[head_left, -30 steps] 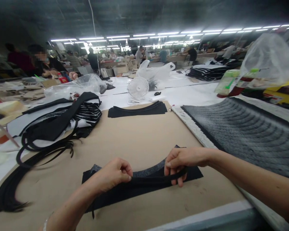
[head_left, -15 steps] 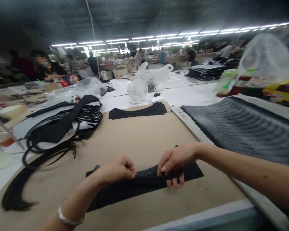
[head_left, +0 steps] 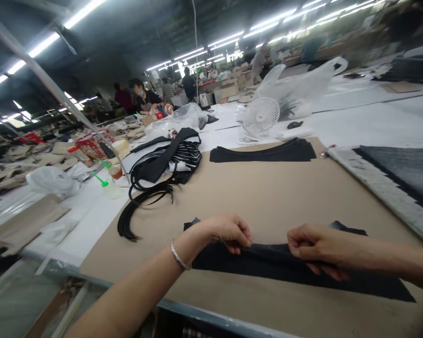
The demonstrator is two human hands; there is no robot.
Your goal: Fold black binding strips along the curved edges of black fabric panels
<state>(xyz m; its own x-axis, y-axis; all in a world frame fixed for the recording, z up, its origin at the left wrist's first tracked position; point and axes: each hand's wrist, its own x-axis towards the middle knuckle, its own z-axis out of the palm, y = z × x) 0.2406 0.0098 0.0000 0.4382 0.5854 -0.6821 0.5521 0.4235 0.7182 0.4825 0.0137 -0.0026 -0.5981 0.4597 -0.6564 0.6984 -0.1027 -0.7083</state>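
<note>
A long black fabric piece (head_left: pixel 268 268) lies on the brown board (head_left: pixel 254 197) near the table's front edge. My left hand (head_left: pixel 229 232) pinches its upper edge left of the middle, thumb and fingers pressed together. Farther right along the same edge, my right hand (head_left: pixel 315 244) is closed on the fabric, with its lower fingers resting against the front face. Between both hands the edge looks folded over and stretched. Dark corners of material show behind each hand. A stack of curved black pieces (head_left: pixel 262 151) lies at the board's far side.
Black strips (head_left: pixel 127 220) and striped black pieces (head_left: pixel 183 157) lie at the board's left. A white fan (head_left: pixel 262 115) and a plastic bag (head_left: pixel 303 84) stand behind. Green-tipped bottles (head_left: pixel 109 188) are at left, a grey-black sheet (head_left: pixel 405 164) at right. A person (head_left: pixel 148 98) is in the background.
My view has swung to the left and tilted. My hands are farther apart along the fabric edge, and my right hand has turned from palm-under to closed on it.
</note>
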